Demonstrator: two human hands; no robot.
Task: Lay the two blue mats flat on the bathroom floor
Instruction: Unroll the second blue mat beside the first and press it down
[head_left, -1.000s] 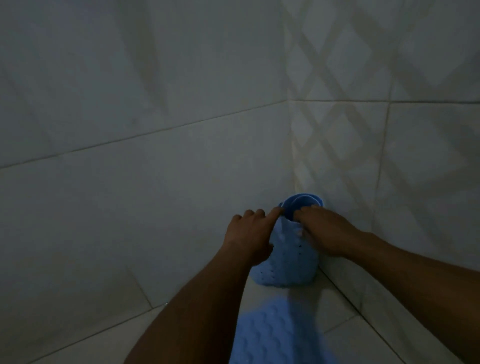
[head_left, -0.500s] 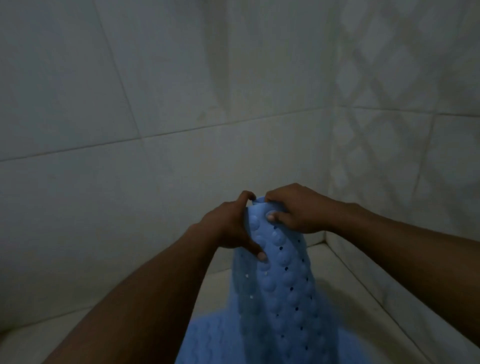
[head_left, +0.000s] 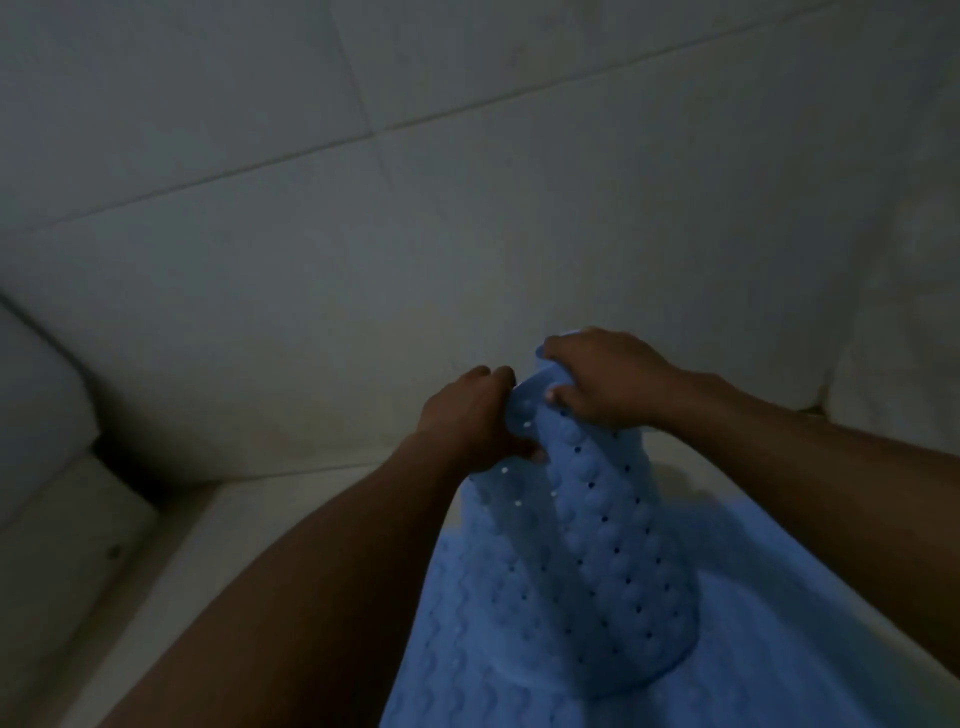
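I see both hands closed on the top end of the rolled blue mat (head_left: 608, 525). My left hand (head_left: 470, 418) grips its left edge, fingers curled over the rim and the thumb tucked underneath against the bumpy face. My right hand (head_left: 605, 379) clamps the top right of the same end, fingers wrapped over the far side and the thumb pressed onto the near face. The two hands sit close together, almost touching across the mat's top edge.

From that held end the rolled mat hangs down and toward me, below and slightly right of the hands. Its long axis runs from the hands at the far end down to a rounded, curled lower end nearest me. The dotted, bubbled side faces up toward the camera.

That lower end rests on the second blue mat (head_left: 467, 639), which lies spread out beneath my forearms, on the near side of the hands. Beyond the hands stands the tiled wall (head_left: 291, 270). The picture is dim and a little blurred.
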